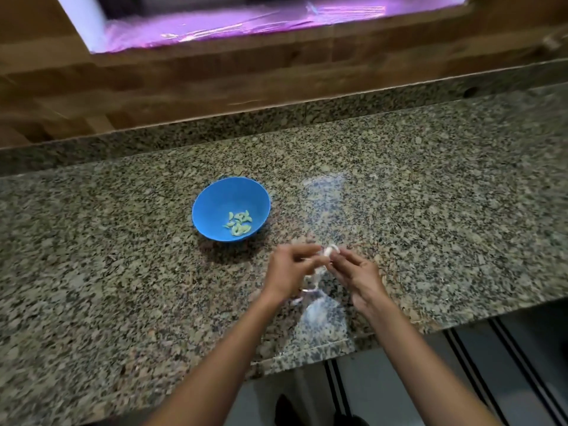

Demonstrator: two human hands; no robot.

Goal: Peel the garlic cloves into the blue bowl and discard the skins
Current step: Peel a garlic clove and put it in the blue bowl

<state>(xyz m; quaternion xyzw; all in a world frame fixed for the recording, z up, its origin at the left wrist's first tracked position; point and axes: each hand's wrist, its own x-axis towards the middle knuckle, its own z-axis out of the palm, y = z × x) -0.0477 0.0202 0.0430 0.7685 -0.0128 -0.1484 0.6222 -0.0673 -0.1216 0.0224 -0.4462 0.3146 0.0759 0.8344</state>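
Observation:
A blue bowl (215, 204) stands on the granite counter (123, 256) with several peeled garlic cloves (238, 223) in it. To its lower right, my left hand (287, 270) and my right hand (356, 272) meet above the counter. Both pinch one whitish garlic clove (331, 250) between their fingertips. The frame is blurred, so the fingers' exact hold is hard to read. Loose garlic skins (310, 290) lie on the counter under and between my hands.
A wooden wall panel (215, 81) rises behind the counter's raised back edge. A window with purple light (246, 23) is at the top. The counter's front edge (307, 355) runs just below my forearms, with floor beyond.

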